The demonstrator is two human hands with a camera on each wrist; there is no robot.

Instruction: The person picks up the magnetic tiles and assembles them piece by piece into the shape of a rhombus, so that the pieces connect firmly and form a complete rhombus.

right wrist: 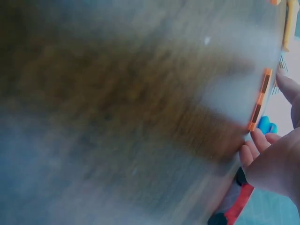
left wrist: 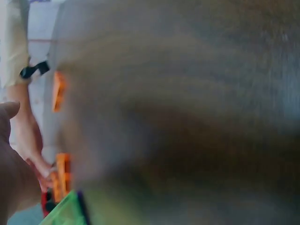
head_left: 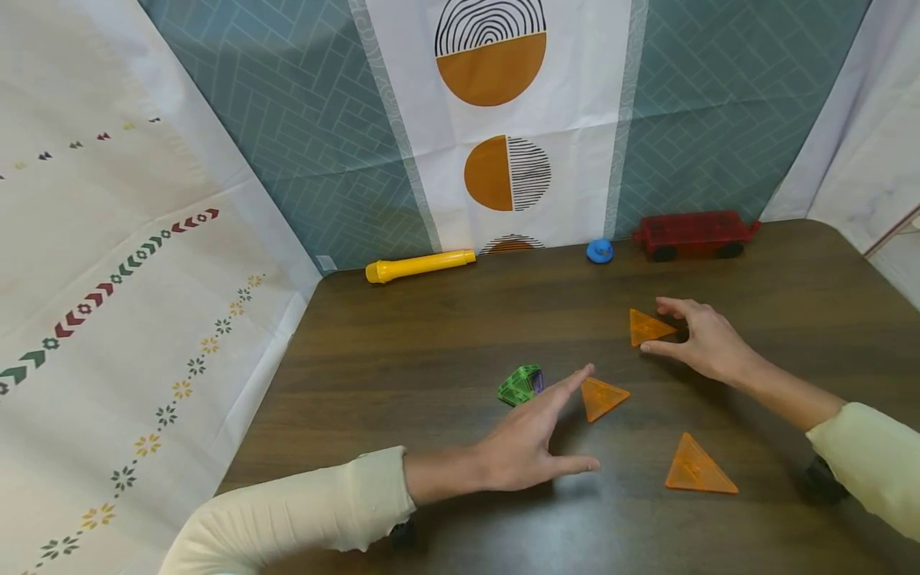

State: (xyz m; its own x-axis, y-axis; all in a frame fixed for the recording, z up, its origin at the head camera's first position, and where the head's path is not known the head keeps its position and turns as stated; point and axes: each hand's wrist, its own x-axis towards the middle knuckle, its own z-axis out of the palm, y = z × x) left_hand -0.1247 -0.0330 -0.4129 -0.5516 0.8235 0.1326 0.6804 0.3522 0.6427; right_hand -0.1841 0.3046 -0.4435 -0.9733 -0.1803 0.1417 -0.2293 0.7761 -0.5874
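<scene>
On the bench [head_left: 374,351] at right, the far orange triangle [head_left: 648,327] is loosely framed, ungripped, by the right hand [head_left: 707,342]; positioning seems in hand, a pinch called for. The spread left hand [head_left: 516,449] is unoccupied.

One high, wide view; two low, close, sideways ones
From above the six o'clock side, the head camera faces twelve and down across the table [head_left: 402,335]; the left wrist view sits close to it, turned so up lies at nine o'clock, the right wrist view likewise, up at three; all three share orange triangles [head_left: 648,327] and the red wagon [head_left: 697,230]
</scene>
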